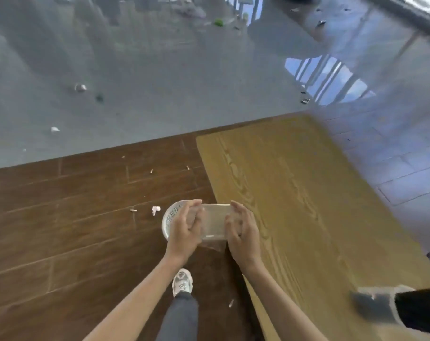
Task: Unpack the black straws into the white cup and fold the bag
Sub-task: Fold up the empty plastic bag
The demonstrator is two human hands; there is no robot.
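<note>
Over floor, both hands point(184, 230) grip bag point(214, 222)

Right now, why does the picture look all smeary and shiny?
Head view: the cup with black straws at the lower right is smeared by blur; window glare shines off the grey floor; the clear bag between both hands looks hazy.

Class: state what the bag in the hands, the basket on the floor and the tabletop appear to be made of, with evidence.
Bag: thin clear plastic film, probably; the floor shows through and it glints.
Basket: white moulded plastic, apparently; a perforated wall.
Tabletop: yellowish wood or wood-look laminate; printed-looking grain, matte.
</note>
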